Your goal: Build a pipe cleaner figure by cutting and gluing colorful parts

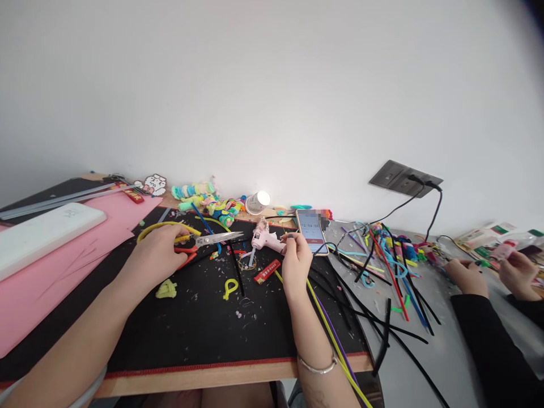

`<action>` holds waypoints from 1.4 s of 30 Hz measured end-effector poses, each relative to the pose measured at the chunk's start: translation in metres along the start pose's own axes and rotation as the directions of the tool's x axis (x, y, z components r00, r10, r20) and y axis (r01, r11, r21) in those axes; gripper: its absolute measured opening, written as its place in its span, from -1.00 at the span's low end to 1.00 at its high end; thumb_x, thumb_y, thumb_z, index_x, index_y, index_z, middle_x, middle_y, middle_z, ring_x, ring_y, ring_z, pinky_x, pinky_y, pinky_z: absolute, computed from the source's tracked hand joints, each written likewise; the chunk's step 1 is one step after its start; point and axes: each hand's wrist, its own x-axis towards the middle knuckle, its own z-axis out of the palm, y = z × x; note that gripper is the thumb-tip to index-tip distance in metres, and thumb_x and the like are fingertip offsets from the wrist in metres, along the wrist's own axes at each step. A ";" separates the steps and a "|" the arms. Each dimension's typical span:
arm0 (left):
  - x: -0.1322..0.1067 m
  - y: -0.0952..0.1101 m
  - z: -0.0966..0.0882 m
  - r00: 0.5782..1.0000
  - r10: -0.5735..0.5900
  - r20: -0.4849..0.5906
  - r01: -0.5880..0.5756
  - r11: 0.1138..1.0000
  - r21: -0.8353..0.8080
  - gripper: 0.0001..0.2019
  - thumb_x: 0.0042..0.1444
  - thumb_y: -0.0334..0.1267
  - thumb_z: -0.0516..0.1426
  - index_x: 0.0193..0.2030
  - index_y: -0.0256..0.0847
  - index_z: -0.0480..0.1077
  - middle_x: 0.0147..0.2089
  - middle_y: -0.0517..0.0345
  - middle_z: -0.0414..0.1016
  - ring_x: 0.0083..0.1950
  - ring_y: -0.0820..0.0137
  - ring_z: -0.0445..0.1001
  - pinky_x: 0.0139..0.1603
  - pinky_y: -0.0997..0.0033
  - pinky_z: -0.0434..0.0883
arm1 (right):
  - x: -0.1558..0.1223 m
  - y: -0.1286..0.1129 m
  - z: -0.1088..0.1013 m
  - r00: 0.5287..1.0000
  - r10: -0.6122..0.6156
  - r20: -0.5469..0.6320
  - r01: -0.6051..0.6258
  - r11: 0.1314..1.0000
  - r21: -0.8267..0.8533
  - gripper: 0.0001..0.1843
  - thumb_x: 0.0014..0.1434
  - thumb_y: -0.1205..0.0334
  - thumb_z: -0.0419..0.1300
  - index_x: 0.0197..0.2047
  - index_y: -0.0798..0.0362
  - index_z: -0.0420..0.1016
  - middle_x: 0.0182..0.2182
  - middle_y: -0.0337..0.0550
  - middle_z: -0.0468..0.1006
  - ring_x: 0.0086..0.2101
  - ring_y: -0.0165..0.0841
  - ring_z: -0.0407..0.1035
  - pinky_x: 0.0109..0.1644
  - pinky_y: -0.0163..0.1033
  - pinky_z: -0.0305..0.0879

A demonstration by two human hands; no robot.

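Probably trimming; gripping scissors point(199, 242) in left hand point(162, 249), toward three o'clock. Can't tell right hand point(296, 262) grip. Next: align blades point(221, 237).

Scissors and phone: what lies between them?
The head view shows the pink glue gun between the scissors and the phone; part of the right hand also shows there.

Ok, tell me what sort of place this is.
Probably a craft workspace, perhaps shared, set against a wall: scattered pipe cleaners, a pink glue gun and scissors in the left hand suggest it.
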 end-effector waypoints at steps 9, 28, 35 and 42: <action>0.005 -0.011 0.008 0.999 0.009 0.046 -0.016 0.989 0.150 -0.57 -0.13 -0.30 0.04 -0.05 -0.28 0.40 -0.02 -0.11 0.48 -0.01 0.07 0.43 -0.05 0.16 0.35 | 0.000 0.007 0.001 0.990 -0.111 0.091 0.128 0.969 -0.209 -0.85 0.08 0.29 0.03 -0.41 0.08 0.41 -0.41 -0.21 0.40 -0.41 -0.40 0.23 -0.32 -0.31 0.10; 0.003 0.042 0.008 0.885 0.422 -0.196 -0.448 0.886 -0.120 -0.78 0.13 -0.17 0.04 -0.27 -0.12 0.50 -0.12 0.07 0.37 -0.01 0.24 0.28 0.09 0.17 0.25 | 0.000 0.009 0.001 0.989 -0.139 0.050 0.146 0.976 -0.159 -0.83 0.11 0.28 0.01 -0.41 0.08 0.41 -0.43 -0.21 0.38 -0.42 -0.39 0.24 -0.32 -0.28 0.10; 0.022 0.069 0.029 0.790 0.611 -0.063 -0.612 0.790 -0.015 -0.75 0.11 -0.44 0.00 -0.27 -0.16 0.49 -0.10 0.02 0.36 0.00 0.20 0.22 0.00 0.14 0.30 | -0.001 0.006 0.002 0.991 -0.122 0.049 0.128 0.978 -0.166 -0.82 0.11 0.29 0.01 -0.40 0.07 0.41 -0.43 -0.22 0.37 -0.43 -0.40 0.22 -0.33 -0.29 0.10; 0.030 0.075 0.043 0.752 0.659 -0.012 -0.654 0.748 0.117 -0.74 0.07 -0.49 -0.01 -0.21 -0.17 0.44 -0.04 -0.02 0.33 0.04 0.16 0.21 -0.07 0.14 0.31 | -0.003 0.004 0.002 0.990 -0.133 0.054 0.139 0.982 -0.128 -0.82 0.11 0.29 0.00 -0.41 0.07 0.40 -0.43 -0.22 0.37 -0.45 -0.41 0.21 -0.35 -0.30 0.11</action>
